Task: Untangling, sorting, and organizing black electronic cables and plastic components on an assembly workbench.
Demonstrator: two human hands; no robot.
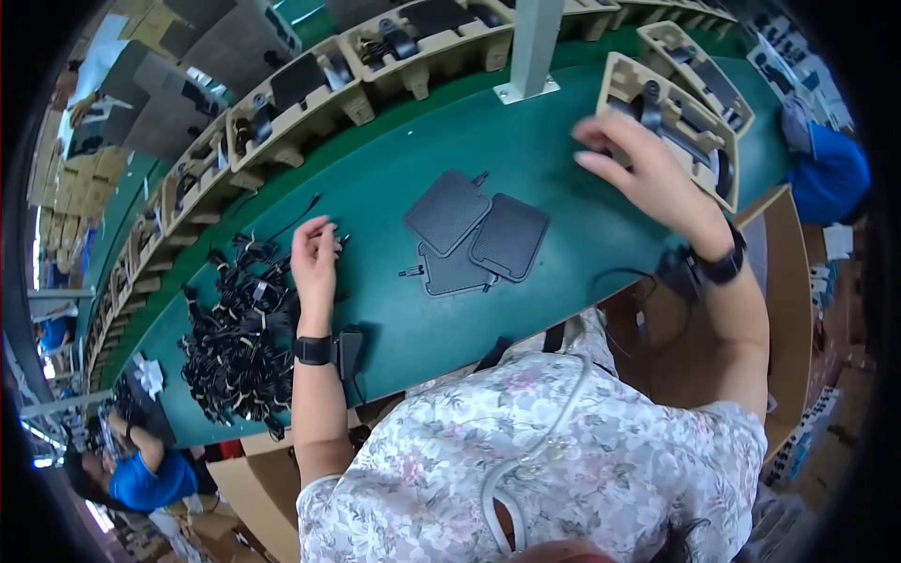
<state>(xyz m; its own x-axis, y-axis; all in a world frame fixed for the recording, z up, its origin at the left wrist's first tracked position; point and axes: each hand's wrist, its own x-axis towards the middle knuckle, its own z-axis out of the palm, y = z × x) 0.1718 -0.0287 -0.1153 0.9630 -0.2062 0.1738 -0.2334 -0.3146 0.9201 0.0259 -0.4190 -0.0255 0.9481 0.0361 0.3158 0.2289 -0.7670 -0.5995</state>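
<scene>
My left hand [314, 251] is over the left of the green table [394, 342], its fingers curled together. A small black end shows beside the fingertips; what they grip is mostly hidden. Left of that hand lies a heap of black cables [242, 342], many tied in bundles. My right hand [631, 161] is raised at the near left edge of a moulded pulp tray [615, 80], thumb and fingers apart with nothing seen between them. Black parts sit in the tray. Between my hands, three flat dark grey square pads [448, 213] overlap, short connectors poking out from under them.
Filled pulp trays [310, 117] line the far side, with a grey metal post [536, 47] among them. Another tray [732, 89] stands far right. Cardboard boxes [793, 310] flank me. A co-worker in blue [155, 474] is at lower left, another blue-clad person [835, 174] at right.
</scene>
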